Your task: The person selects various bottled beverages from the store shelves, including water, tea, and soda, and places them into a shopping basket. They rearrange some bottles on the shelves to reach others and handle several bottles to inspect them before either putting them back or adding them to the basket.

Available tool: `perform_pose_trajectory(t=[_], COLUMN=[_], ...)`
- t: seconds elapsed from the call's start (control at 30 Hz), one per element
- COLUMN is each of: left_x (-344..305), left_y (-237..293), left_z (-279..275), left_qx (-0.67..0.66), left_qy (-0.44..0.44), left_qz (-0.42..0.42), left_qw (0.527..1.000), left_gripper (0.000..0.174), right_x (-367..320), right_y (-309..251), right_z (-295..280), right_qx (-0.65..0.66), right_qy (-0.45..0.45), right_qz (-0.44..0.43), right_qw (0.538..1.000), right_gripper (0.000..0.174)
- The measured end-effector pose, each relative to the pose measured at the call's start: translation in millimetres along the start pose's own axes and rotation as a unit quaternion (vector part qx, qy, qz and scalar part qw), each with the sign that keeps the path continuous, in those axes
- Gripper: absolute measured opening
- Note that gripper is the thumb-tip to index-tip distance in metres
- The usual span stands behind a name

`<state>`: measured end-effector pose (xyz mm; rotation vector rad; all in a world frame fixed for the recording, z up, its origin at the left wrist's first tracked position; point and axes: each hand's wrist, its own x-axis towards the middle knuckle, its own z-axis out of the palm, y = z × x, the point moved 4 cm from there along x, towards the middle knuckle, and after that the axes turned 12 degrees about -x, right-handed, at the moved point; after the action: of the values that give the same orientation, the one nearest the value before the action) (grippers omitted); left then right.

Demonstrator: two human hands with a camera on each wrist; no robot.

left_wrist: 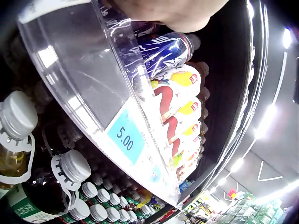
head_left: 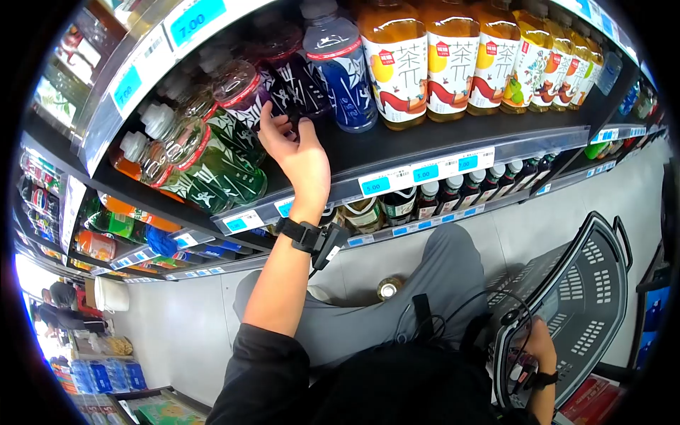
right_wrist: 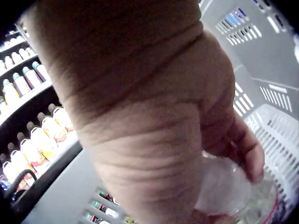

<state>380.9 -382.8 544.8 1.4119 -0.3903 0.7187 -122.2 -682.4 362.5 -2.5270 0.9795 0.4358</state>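
My left hand (head_left: 297,152) reaches to the shelf, its fingers loosely bent at the lower part of a purple-labelled drink bottle (head_left: 239,86). Beside it stand a darker purple bottle and a blue-labelled bottle (head_left: 342,74). Only the underside of that hand (left_wrist: 175,14) shows in the left wrist view, above the shelf's clear front strip. Down in the grey shopping basket (head_left: 591,283), my right hand (head_left: 540,343) holds a drink bottle by its whitish cap (right_wrist: 223,186). Below the cap are a clear shoulder and a red band; the rest is hidden.
Green-labelled bottles (head_left: 212,166) lie tilted at the shelf's left. Tea bottles (head_left: 393,71) with white labels stand in a row to the right. Price tags (head_left: 375,185) line the shelf edge. A small bottle (head_left: 389,287) stands on the floor (head_left: 177,312) by my legs.
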Motion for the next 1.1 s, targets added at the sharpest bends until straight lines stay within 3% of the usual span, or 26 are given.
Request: perform_pose_trajectory(t=[0.2,0.27,0.33,0.4,0.43,0.47,0.5,0.57,0.67,0.83,0.87,0.9,1.0,1.1], left_x=[-2,-3,-5,-13,-17,-26,-34,-58,-89,-82,-78,-74,-55,-42], left_y=[6,2,13,36,48,71,81,103,130,121,114,102,87,76], left_z=[1,8,8,11,12,14,16,19,19,25,20,16,7,4], left_qx=[0.032,-0.165,-0.165,-0.098,-0.008,-0.053,-0.051,-0.092,-0.096,-0.089,-0.080,-0.096,-0.109,-0.063], left_qy=[0.006,-0.012,-0.023,-0.124,-0.144,-0.169,-0.266,-0.281,-0.339,-0.349,-0.362,-0.328,-0.237,-0.162], left_qz=[0.023,-0.037,-0.029,0.085,0.249,0.282,0.320,0.432,0.386,0.279,0.266,0.267,0.284,0.222], left_qw=[0.999,0.986,0.986,0.984,0.958,0.943,0.908,0.852,0.852,0.890,0.890,0.901,0.923,0.959], left_gripper=[0.059,0.056,0.055,0.045,0.027,0.015,0.018,0.029,0.041,0.091,0.083,0.081,0.075,0.072], right_x=[-36,-53,-68,-84,-90,-96,-101,-107,-99,-77,-74,-76,-65,-57], right_y=[-43,-52,-75,-111,-130,-148,-158,-183,-232,-335,-355,-372,-403,-410], right_z=[-108,-148,-191,-232,-248,-261,-270,-287,-298,-279,-276,-268,-258,-259], right_qx=[0.045,0.008,0.036,-0.040,-0.076,-0.111,-0.115,-0.137,-0.118,-0.014,-0.018,-0.012,-0.022,0.033], right_qy=[0.245,0.329,0.405,0.467,0.496,0.522,0.528,0.543,0.561,0.531,0.524,0.499,0.495,0.502], right_qz=[-0.003,0.014,-0.021,-0.089,-0.119,-0.148,-0.158,-0.205,-0.271,-0.442,-0.500,-0.513,-0.591,-0.588], right_qw=[0.968,0.944,0.913,0.879,0.857,0.833,0.827,0.803,0.773,0.723,0.690,0.698,0.636,0.634], right_gripper=[0.027,0.026,0.024,0.023,0.024,0.024,0.025,0.028,0.030,0.035,0.036,0.033,0.043,0.053])
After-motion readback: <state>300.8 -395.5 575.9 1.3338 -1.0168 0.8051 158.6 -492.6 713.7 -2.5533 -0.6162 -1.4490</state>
